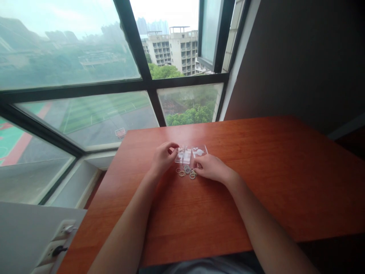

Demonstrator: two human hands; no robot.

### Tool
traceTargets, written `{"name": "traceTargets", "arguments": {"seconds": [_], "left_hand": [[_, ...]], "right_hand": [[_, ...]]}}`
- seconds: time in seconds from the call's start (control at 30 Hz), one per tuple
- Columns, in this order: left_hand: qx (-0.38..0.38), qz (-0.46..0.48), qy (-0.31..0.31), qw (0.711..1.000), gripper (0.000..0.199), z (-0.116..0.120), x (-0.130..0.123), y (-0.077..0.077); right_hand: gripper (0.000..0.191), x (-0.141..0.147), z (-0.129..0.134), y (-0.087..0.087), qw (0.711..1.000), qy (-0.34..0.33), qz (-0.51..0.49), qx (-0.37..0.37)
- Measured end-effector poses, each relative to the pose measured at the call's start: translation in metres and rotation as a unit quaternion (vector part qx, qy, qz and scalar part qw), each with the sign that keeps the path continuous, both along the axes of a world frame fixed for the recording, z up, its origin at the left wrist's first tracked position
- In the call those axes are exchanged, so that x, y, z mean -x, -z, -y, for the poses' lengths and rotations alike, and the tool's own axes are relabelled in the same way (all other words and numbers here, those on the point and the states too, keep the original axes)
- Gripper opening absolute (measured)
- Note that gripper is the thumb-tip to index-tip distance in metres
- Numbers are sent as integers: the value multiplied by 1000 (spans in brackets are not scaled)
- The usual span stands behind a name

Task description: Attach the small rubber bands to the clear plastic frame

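Note:
A small clear plastic box (184, 156) lies on the reddish wooden table, its transparent lid (200, 151) opened out to the right. Small items sit at the box's back edge, too small to make out. In front of the box is a loose group of several thin rings (187, 170), pale and greyish. My left hand (165, 156) is at the box's left side, thumb and fingers curled towards its back left corner. My right hand (209, 167) is pinched at the right edge of the rings, fingertips down; what they hold is hidden.
The table (273, 182) extends far to the right, with its left edge near my left forearm. Behind it stand dark-framed windows (185, 80). Wall sockets with plugs (58, 249) are at the lower left.

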State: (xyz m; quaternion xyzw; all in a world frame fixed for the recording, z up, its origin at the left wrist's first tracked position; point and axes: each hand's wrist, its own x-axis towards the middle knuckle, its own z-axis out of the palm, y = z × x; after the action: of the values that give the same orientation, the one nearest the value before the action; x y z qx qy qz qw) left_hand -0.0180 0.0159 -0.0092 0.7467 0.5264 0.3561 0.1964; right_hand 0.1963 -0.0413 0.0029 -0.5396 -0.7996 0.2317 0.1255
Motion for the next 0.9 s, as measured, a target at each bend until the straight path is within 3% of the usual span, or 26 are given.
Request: {"name": "traceTargets", "arguments": {"seconds": [0.17,0.33,0.53,0.9], "left_hand": [[13,-62,-21,998,20,-2,4,3],[70,-112,15,991,33,-2,6,7],[79,-137,21,987,49,5,0,1],[68,-136,73,986,41,10,-4,-2]], "right_hand": [[11,-3,-2,-1,1000,8,11,-1],[10,-10,-4,1,1000,21,-14,4],[11,-24,-8,1,998,54,-14,9],[6,-4,-5,4,999,9,-24,20]]}}
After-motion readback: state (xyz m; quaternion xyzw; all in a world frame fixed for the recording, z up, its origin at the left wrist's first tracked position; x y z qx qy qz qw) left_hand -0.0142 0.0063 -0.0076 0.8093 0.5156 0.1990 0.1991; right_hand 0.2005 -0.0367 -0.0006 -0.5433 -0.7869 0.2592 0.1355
